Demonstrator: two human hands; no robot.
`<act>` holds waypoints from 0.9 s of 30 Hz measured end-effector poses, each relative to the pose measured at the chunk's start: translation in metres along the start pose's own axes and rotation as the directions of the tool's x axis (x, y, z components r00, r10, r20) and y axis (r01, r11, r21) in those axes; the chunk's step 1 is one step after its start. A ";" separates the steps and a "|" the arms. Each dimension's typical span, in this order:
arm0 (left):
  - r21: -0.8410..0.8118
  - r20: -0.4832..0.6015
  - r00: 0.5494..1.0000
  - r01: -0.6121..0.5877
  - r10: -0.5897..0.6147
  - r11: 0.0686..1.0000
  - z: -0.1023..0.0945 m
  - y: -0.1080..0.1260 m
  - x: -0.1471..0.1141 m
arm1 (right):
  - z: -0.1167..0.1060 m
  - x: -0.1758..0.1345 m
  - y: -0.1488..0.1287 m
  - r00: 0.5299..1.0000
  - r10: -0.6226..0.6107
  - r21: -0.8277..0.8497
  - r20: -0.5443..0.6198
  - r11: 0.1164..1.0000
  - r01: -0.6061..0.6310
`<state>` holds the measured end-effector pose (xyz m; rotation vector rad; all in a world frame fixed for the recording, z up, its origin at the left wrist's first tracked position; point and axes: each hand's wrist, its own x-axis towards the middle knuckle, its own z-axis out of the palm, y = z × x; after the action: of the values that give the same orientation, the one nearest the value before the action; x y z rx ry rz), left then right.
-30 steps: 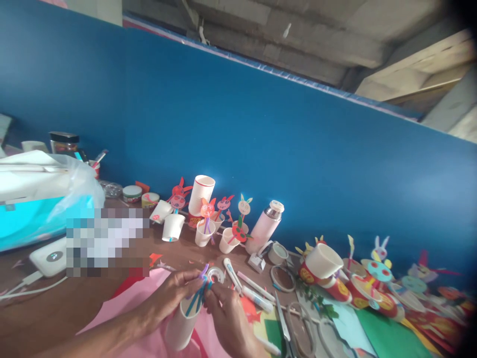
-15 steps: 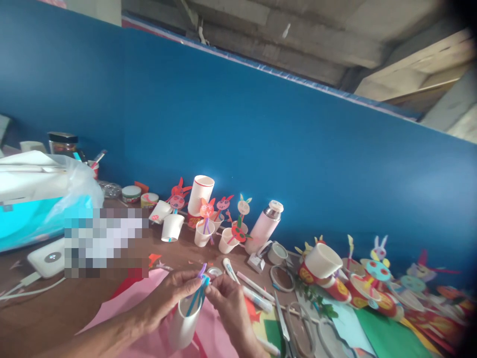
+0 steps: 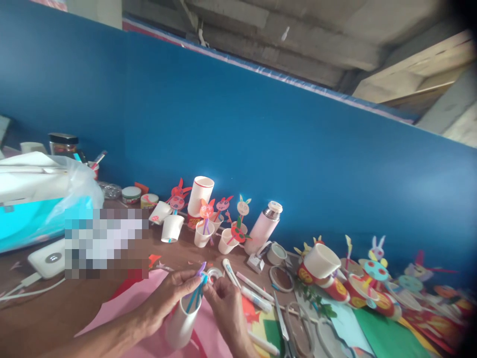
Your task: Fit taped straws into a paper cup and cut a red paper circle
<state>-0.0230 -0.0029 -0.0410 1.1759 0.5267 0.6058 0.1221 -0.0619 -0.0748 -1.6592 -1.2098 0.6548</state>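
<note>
A white paper cup (image 3: 180, 329) stands on pink paper (image 3: 143, 311) between my forearms. Blue strips (image 3: 192, 302) rise out of its mouth, and a small purple piece (image 3: 201, 269) shows at their top. Over the cup's rim, my left hand (image 3: 178, 288) is closed in a pinch by the purple piece and the strips' upper ends. My right hand (image 3: 226, 301) pinches the top of a blue strip from the other side. The fingertips partly cover where the pieces meet, so how they join cannot be made out.
Scissors (image 3: 282, 323), a marker (image 3: 257, 299) and a tape roll (image 3: 215, 275) lie right of my hands. Behind stand paper cups with animal figures (image 3: 204, 233) and a pink thermos (image 3: 263, 228). A power bank (image 3: 48, 257) sits left; a blue partition (image 3: 238, 114) closes the back.
The cup has shifted slightly left and down in the view. Both hands keep their pinch at the strips' top, with only slight finger movement.
</note>
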 end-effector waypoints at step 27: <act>-0.044 -0.242 0.970 0.014 -0.024 0.999 -0.011 0.023 -0.003 | -0.070 -0.015 0.005 0.910 -0.337 -0.472 -0.243 0.860 0.192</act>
<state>-0.0363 0.0089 -0.0226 1.0623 0.7283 0.7461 0.1769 -0.1029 -0.0527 -1.8230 -1.3788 -0.0794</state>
